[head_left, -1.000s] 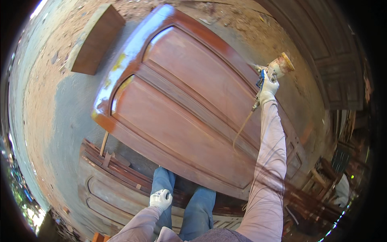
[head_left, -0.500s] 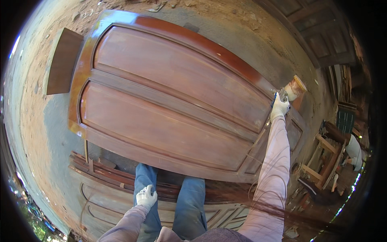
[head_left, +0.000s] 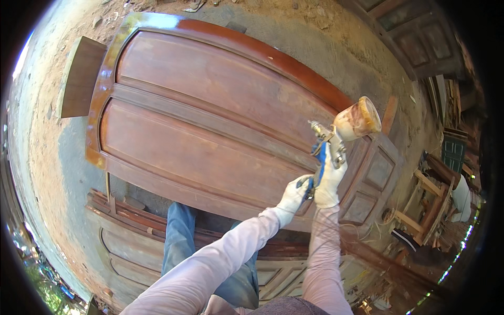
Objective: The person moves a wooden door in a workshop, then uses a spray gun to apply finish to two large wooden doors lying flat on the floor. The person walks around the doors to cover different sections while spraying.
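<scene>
My right hand (head_left: 331, 176), in a white work glove, is wrapped round the grip of a metal spray gun (head_left: 324, 132). A stained, whitish paint cup (head_left: 358, 119) is fixed to the gun and leans to the right. My left hand (head_left: 294, 196), gloved too, is closed at the lower end of the blue-trimmed grip; its fingertips are partly hidden. The gun is above the right part of a large brown wooden panel door (head_left: 205, 142) lying flat. Glossy wet-looking finish covers the door's far edge and left end; its panels look dull.
A wooden board (head_left: 83, 79) props the left end. More panel doors lie by my legs (head_left: 123, 244) and stand at the far right (head_left: 409, 37). Wooden frames (head_left: 428, 210) crowd the right side, near a partly visible person (head_left: 462, 199).
My right hand has brought the spray gun nearer and to the left, off the door's far right edge. My left hand has risen from my knee to the gun's grip.
</scene>
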`<action>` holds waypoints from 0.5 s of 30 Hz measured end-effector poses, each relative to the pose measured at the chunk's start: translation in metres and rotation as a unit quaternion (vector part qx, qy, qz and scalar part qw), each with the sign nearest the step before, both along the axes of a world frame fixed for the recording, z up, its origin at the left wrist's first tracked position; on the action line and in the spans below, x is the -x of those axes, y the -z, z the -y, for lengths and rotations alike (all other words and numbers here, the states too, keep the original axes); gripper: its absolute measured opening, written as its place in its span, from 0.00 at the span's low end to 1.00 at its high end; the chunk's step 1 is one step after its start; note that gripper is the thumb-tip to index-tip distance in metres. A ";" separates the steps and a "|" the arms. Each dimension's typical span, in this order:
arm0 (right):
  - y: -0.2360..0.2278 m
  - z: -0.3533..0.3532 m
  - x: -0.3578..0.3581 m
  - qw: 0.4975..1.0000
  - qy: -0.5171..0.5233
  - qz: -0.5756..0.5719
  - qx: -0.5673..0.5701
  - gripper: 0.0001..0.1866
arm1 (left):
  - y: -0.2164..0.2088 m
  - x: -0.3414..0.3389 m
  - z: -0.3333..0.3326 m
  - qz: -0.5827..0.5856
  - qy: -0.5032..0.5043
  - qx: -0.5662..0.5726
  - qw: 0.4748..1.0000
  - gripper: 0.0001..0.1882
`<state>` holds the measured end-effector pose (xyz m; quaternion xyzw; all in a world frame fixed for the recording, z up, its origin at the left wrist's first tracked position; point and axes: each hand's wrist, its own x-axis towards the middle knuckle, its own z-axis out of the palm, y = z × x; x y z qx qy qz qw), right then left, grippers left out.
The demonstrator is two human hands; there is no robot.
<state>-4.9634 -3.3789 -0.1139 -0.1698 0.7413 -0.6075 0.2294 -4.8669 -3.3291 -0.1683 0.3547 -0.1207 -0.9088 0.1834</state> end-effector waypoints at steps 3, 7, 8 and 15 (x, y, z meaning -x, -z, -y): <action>-0.006 0.003 -0.023 0.999 0.025 0.032 0.024 0.17 | -0.005 -0.030 0.007 0.012 -0.042 -0.101 0.994 0.12; -0.006 0.025 -0.054 0.999 0.025 0.012 0.024 0.16 | 0.000 -0.068 0.028 -0.002 -0.033 -0.088 0.996 0.09; -0.009 0.033 -0.062 0.999 0.017 0.029 0.033 0.16 | 0.005 -0.072 0.032 -0.020 -0.044 -0.096 0.994 0.09; -0.007 0.110 -0.122 0.995 -0.090 0.029 0.023 0.18 | 0.007 -0.124 0.097 0.021 -0.044 -0.059 0.997 0.15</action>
